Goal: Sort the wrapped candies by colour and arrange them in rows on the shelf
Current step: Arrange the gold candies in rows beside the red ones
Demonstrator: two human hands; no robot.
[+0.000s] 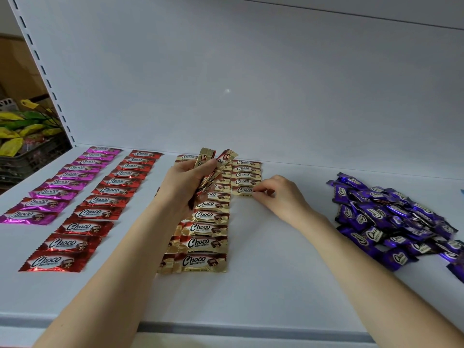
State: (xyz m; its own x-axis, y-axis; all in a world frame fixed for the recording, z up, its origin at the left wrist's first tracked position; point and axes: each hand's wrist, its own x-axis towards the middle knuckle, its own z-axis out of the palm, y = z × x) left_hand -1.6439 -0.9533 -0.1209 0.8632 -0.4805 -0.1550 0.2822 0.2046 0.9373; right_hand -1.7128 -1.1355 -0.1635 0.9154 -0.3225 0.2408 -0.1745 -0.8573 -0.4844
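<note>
One wide-angle head view looks forward and down from just before the white shelf point(263, 292), near its front edge, facing the back panel point(251, 84), with the slotted upright point(42, 71) at left.

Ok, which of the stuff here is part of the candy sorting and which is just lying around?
In the job: pink row, red row, gold rows, gold candies gripped by left hand, gold candy pinched by right hand, purple pile, shelf.
Lying about: crate of yellow-green packets, far left.

The left hand point(185, 184) hid part of the gold row point(200, 243), and well right of that row the purple pile point(391, 222) was cut off by the edge.
</note>
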